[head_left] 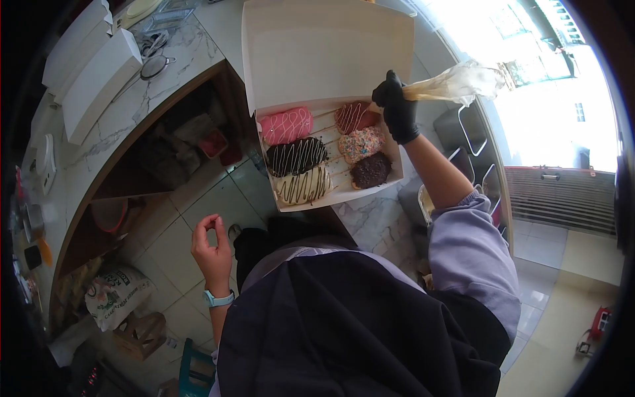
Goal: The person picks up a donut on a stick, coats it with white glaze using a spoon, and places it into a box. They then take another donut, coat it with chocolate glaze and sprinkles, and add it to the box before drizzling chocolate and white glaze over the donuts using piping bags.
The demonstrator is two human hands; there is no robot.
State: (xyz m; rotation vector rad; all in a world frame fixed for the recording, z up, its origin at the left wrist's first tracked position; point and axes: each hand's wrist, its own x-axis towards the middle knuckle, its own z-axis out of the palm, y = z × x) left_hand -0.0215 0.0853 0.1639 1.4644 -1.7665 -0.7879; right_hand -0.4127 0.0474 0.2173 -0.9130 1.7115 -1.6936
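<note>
We see the gloved right hand with its grip clamped on the neck of the piping bag. The bag's long axis runs from the fist out to the right and slightly up, its narrow end pointing left at the striped pastry in the far right corner of the open box on the marble tabletop. The left hand is bare, thumb and forefinger pinched together on nothing we can see, low over the floor tiles and well apart from the box, so the right is much nearer; the bag's tip is hidden behind the glove.
</note>
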